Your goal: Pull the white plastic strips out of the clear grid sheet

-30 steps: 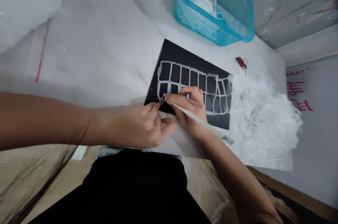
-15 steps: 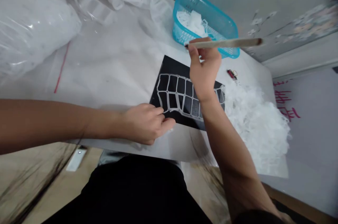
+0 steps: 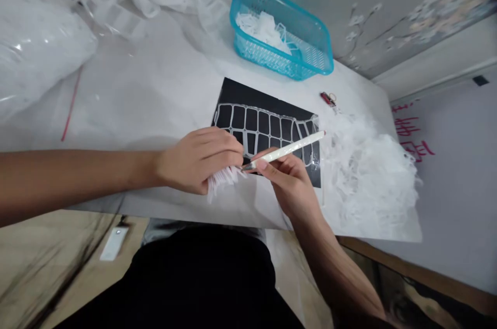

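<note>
A white pen-like tool (image 3: 291, 148) with a dark pointed tip is pinched in my right hand (image 3: 293, 184), slanting up to the right. Its tip meets the fingertips of my left hand (image 3: 205, 158). My left hand is closed around a bunch of thin white strips (image 3: 223, 178), whose ends fan out below the fingers. Behind both hands lies a black board (image 3: 252, 92) with a translucent white grid of joined frames (image 3: 267, 135) on it. My hands cover the lower left part of the grid.
At the back stands a blue basket (image 3: 279, 62) with white pieces inside. A heap of white scraps (image 3: 368, 179) lies to the right, near a small red item (image 3: 328, 99). A clear bag of white material (image 3: 42, 44) and a red strip (image 3: 72, 106) are on the left.
My right hand has come down from the basket toward my left hand, bringing the tool's tip to its fingers. White strips now show under my left hand. The view has shifted slightly.
</note>
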`<state>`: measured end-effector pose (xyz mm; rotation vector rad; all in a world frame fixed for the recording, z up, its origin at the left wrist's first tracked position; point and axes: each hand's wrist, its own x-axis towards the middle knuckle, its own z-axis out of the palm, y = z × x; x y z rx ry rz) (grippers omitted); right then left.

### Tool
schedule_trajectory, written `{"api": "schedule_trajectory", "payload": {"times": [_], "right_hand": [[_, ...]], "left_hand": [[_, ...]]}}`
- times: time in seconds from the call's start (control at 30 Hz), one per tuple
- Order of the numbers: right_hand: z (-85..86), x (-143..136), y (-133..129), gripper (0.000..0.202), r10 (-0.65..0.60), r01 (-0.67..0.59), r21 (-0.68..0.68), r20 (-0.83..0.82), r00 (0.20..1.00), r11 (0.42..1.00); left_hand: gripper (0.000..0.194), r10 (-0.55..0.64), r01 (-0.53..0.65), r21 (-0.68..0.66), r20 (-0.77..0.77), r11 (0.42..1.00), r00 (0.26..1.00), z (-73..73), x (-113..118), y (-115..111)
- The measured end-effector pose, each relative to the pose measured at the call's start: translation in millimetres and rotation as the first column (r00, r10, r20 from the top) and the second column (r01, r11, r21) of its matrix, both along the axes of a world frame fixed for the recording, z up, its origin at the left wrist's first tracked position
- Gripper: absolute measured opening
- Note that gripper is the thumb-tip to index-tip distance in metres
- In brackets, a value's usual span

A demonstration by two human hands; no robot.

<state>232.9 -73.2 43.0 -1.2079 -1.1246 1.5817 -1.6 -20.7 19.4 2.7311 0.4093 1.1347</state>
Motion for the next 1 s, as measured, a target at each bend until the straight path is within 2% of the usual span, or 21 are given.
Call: {"api": "schedule_trajectory", "payload": {"times": [0.13, 0.27, 0.33, 0.4, 0.47, 0.53, 0.63, 1.0], "right_hand": [[-1.6, 0.3, -2.7, 0.016, 0.010, -0.010, -0.011, -0.023, 1.000, 1.000], [-2.8, 8.1, 2.0, 0.014, 0.053, -0.057, 0.059, 0.069, 0.996, 0.997], [-5.1, 12.2, 10.3, 0.014, -0.027, -0.003, 0.163, 0.186, 0.982, 0.987], [-9.9, 14.5, 20.7, 0.014, -0.121, 0.023, 0.289, 0.327, 0.937, 0.957], [-16.6, 14.8, 29.8, 0.013, -0.133, -0.041, 0.371, 0.431, 0.892, 0.928], [-23.2, 13.9, 34.7, 0.011, -0.081, -0.139, 0.409, 0.477, 0.875, 0.902], [-29.2, 12.6, 34.0, 0.007, -0.035, -0.220, 0.446, 0.496, 0.868, 0.867], [-33.1, 10.7, 26.3, 0.011, -0.035, -0.313, 0.491, 0.578, 0.815, 0.813]], "left_hand": [[0.025, 0.027, -0.042, -0.158, -0.099, 0.986, 0.995, -2.4, -0.3, 1.7], [0.020, -0.072, 0.037, -0.225, -0.150, 0.974, 0.986, -3.7, -4.1, 2.8], [0.023, -0.136, 0.115, -0.159, -0.128, 0.981, 0.982, -3.8, -5.4, -0.6], [0.023, -0.154, 0.156, 0.011, -0.103, 0.988, 0.983, -3.9, -5.0, -7.0], [0.012, -0.113, 0.135, 0.191, -0.120, 0.972, 0.986, -4.0, -3.0, -14.3], [0.004, -0.047, 0.097, 0.294, -0.175, 0.951, 0.983, -3.9, -0.5, -19.7], [0.003, 0.010, 0.077, 0.331, -0.252, 0.941, 0.968, -3.7, 1.8, -22.8], [0.005, 0.089, 0.025, 0.351, -0.302, 0.936, 0.949, -2.9, 2.2, -26.3]]}}
